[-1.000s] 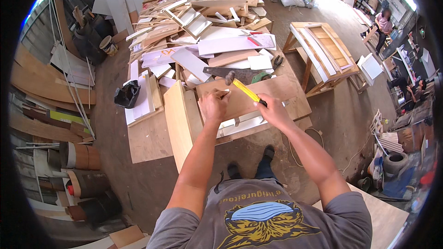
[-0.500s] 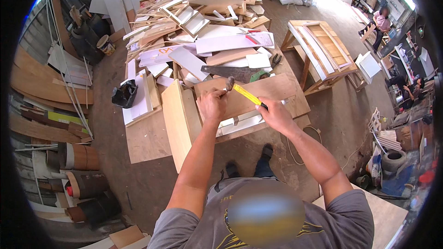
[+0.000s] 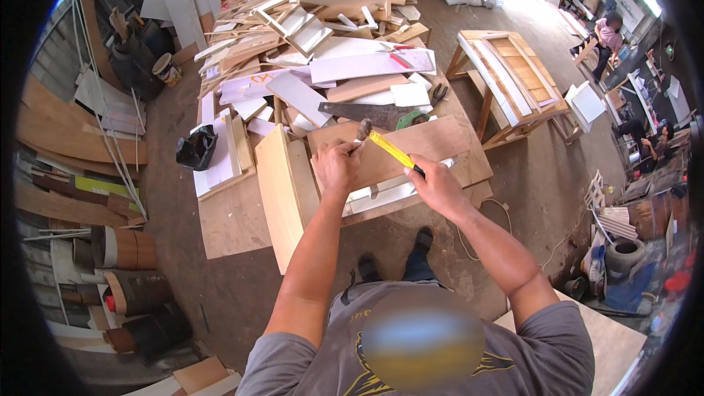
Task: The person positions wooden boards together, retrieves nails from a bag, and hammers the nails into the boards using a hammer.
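Observation:
My right hand (image 3: 438, 187) is wrapped round the black end of a hammer (image 3: 392, 151) with a yellow handle. Its dark metal head is raised close to the fingertips of my left hand (image 3: 336, 166). Those left fingers are pinched together over a wooden assembly; whatever sits between them is too small to make out. The assembly has a tall pale wooden panel (image 3: 277, 194) on its left and a flat brown board (image 3: 433, 141) stretching to the right. Behind the board lies a handsaw (image 3: 367, 112) with a green handle.
Piled wood offcuts (image 3: 323, 26) cover the far part of the worktable (image 3: 235, 227). A black plastic bag (image 3: 196, 148) lies at the left, and pliers (image 3: 439, 93) at the right. Another wooden table (image 3: 513, 77) stands to the right. Two people sit farther off at the right.
Both hands and the hammer stay in nearly the same place. The hammer head has shifted very slightly left and down.

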Demonstrator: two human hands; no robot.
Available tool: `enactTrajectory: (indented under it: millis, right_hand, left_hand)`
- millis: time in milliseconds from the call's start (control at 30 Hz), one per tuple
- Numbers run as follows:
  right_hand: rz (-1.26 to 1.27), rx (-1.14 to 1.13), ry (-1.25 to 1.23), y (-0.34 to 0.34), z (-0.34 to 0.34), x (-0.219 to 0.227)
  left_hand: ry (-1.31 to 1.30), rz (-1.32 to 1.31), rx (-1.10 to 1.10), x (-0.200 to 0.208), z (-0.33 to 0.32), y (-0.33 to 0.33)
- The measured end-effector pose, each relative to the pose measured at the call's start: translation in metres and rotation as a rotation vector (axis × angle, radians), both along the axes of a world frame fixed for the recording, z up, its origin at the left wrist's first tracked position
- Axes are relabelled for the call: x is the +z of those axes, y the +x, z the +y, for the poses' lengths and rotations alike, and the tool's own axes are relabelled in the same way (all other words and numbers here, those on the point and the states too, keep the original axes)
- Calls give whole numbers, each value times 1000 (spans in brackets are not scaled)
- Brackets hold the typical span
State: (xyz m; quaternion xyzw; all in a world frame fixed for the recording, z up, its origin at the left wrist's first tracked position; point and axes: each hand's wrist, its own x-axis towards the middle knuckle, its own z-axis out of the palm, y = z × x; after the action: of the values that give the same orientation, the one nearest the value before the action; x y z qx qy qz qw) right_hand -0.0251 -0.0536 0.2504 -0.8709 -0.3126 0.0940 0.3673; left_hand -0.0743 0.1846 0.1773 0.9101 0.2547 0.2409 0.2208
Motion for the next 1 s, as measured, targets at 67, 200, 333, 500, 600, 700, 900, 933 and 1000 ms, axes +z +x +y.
enactTrajectory:
  millis: [67,200,333,500,600,700,900,933,1000]
  right_hand:
    - [-19,-5,8,0,0,-1]
    - [25,-42,-39,1,-3,-2]
    - [92,-81,-13,0,-7,6]
    - [79,-93,8,2,-12,-6]
    - [70,-83,24,3,-14,-12]
    - [54,-83,27,-1,-11,-9]
    - [27,-59,28,-6,-5,-9]
    - [12,-55,36,-7,-3,-9]
    - [-3,-55,26,-9,-2,-11]
  left_hand:
    - [0,-7,-1,-2,1,1]
    - [-2,3,-5,5,0,1]
    - [-57,39,-40,12,0,-2]
    - [-341,-104,-174,-7,26,-8]
    - [39,-143,4,-12,29,-14]
    - [156,37,71,-5,28,-10]
    - [50,309,29,2,29,-11]
    - [48,313,27,1,29,-10]
    - [41,313,22,0,29,-9]
